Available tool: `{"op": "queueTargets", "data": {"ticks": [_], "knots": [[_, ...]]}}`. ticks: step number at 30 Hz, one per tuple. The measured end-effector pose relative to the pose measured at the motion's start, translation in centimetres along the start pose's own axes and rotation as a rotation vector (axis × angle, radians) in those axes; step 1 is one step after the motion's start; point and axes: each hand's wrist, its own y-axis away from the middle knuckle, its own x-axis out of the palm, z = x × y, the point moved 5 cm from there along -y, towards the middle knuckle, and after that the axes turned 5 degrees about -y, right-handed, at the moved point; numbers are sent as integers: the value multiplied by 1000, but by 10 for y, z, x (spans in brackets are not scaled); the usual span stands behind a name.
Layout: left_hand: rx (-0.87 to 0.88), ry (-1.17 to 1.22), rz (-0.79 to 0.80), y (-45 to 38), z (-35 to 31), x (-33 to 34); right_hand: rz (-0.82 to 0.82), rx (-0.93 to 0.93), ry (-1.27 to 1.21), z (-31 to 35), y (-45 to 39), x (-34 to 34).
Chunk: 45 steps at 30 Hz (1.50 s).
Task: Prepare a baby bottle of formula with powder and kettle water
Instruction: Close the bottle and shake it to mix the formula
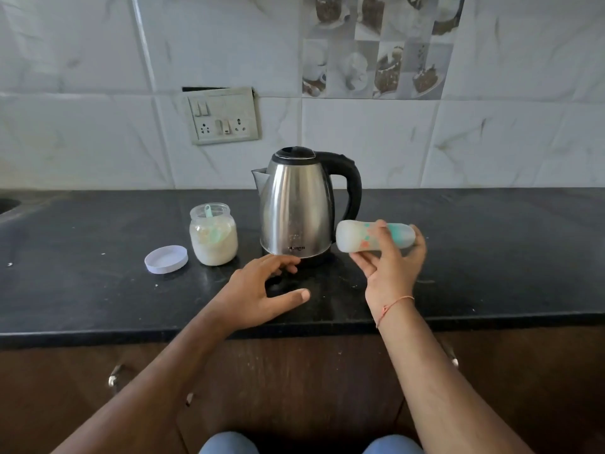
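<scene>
The right hand (394, 260) holds the baby bottle (376, 240) lying on its side above the black counter (98, 290), fingers curled around its far side and the thumb across the near side, palm turned toward the camera. The bottle's base end sticks out to the left of that hand, close beside the lower body of the steel kettle (296, 204); whether the 2 touch cannot be told. A thin orange thread circles the right wrist.

The left hand (262, 291) holds nothing: its fingers are loosely spread and bent, thumb stretched out toward the right hand, fingertips just in front of the kettle's base. Whether it rests on the counter or hovers is unclear.

Beyond and to the left of the left hand stands the open powder jar (213, 237) (a green scoop (211, 224) sticks up inside it), and the jar's white lid (166, 259) lies flat just left of the jar.
</scene>
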Motion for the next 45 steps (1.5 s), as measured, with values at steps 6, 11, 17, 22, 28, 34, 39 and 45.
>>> {"op": "queueTargets", "data": {"ticks": [6,11,17,22,28,34,39,45], "knots": [[6,2,-5,1,-1,-1,37,2,92,-2,2,3],[8,-21,-5,1,-2,-1,171,115,182,-9,3,10],[-3,-13,-16,1,-1,-1,152,39,210,-5,1,10],[-22,1,-13,2,-1,-2,-41,-27,8,2,-5,-4],[-30,-38,-5,3,-4,-4,18,-10,91,-1,1,1],[-31,-39,-3,2,-6,-2,215,72,345,-14,9,13],[-33,-229,-66,6,-24,2,189,50,317,-11,8,15],[-159,-273,-176,-2,-33,12,214,2,458,-17,5,15]]}}
